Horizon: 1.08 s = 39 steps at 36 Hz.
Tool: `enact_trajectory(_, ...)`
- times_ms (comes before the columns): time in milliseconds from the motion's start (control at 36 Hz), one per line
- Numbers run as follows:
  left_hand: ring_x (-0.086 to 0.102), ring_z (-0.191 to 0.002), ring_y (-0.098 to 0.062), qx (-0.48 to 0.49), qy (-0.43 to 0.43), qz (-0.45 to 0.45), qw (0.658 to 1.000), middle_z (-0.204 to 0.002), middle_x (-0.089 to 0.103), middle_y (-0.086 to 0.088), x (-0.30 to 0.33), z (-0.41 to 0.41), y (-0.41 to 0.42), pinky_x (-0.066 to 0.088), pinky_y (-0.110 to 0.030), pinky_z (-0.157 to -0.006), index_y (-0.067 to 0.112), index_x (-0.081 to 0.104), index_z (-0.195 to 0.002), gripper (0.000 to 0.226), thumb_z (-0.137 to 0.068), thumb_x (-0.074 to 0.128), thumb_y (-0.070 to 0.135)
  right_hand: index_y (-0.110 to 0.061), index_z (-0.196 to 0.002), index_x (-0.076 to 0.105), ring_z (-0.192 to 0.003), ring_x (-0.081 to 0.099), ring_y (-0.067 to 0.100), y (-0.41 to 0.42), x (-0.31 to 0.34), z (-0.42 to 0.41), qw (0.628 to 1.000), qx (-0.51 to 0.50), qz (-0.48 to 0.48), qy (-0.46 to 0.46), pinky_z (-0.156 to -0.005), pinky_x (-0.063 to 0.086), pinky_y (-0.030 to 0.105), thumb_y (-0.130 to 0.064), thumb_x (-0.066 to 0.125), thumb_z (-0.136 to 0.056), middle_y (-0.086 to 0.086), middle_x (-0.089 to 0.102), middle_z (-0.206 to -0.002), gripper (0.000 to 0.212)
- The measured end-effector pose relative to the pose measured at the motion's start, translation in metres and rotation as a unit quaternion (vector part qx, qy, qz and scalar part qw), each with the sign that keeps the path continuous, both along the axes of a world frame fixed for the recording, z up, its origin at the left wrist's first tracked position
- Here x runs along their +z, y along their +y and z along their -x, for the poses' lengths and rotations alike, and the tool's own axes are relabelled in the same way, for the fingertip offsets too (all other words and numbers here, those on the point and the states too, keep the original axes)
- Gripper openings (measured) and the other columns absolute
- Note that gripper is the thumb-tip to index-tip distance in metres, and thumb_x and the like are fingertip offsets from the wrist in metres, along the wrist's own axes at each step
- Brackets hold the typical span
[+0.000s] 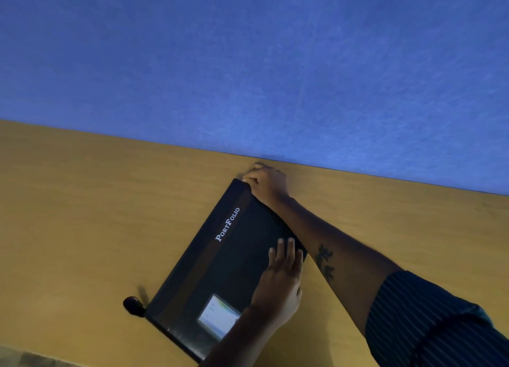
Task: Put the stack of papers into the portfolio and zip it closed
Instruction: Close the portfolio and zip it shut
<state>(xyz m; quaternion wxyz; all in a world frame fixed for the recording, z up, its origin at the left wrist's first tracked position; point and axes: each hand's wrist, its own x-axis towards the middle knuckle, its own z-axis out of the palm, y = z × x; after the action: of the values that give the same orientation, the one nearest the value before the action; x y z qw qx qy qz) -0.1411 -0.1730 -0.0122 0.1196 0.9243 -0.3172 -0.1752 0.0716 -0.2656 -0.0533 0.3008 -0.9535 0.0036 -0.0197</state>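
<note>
The portfolio (220, 259) lay closed on the bench (82, 215), no papers showing (presumably inside). The left hand (283, 281) pressed flat on it; the right hand (264, 184) pinched its far corner, apparently finishing the zip.

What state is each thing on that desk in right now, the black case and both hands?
Portfolio: lying flat on the wooden table, cover closed, no papers showing.
Right hand: fingers closed at the portfolio's far corner; whether it pinches a zip pull cannot be told.
Left hand: open, flat, pressing on the cover.
Black handle: sticking out at the portfolio's near-left corner, on the table.
</note>
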Motion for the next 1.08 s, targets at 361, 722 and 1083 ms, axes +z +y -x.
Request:
enact_trajectory(361, -0.003, -0.158, -0.032, 0.032, 0.015, 0.107, 0.994, -0.172, 0.012, -0.013, -0.014, 0.003, 0.006, 0.021, -0.047, -0.127, 0.009, 0.026, -0.160, 0.065, -0.103, 0.055, 0.022, -0.030, -0.104, 0.085, -0.099, 0.067, 0.014, -0.002, 0.011, -0.003, 0.998, 0.029, -0.019, 0.057, -0.076, 0.046, 0.028, -0.026, 0.069, -0.101, -0.011, 0.070, -0.112, 0.017)
enact_trajectory(722, 0.073, -0.083, 0.006, 0.297, -0.034, 0.242, 0.923, -0.098, 0.080, 0.013, 0.000, -0.024, 0.116, 0.059, -0.017, -0.065, 0.024, 0.071, -0.128, 0.030, -0.098, 0.070, 0.023, -0.024, -0.110, 0.083, -0.112, 0.065, 0.020, -0.030, 0.017, 0.057, 0.993, -0.060, -0.037, 0.095, -0.088, 0.055, 0.035, -0.015, 0.062, -0.104, -0.006, 0.071, -0.120, 0.024)
enact_trajectory(1083, 0.059, -0.111, -0.032, 0.359, -0.020, 0.197, 0.912, -0.119, 0.067, -0.009, -0.021, -0.050, 0.221, 0.047, -0.042, -0.096, 0.011, 0.070, -0.125, 0.042, -0.087, 0.061, 0.028, -0.005, -0.141, 0.058, -0.123, 0.054, 0.041, 0.024, 0.026, 0.268, 0.905, -0.373, -0.129, 0.158, -0.095, 0.048, 0.044, -0.016, 0.086, -0.085, 0.019, 0.053, -0.133, 0.064)
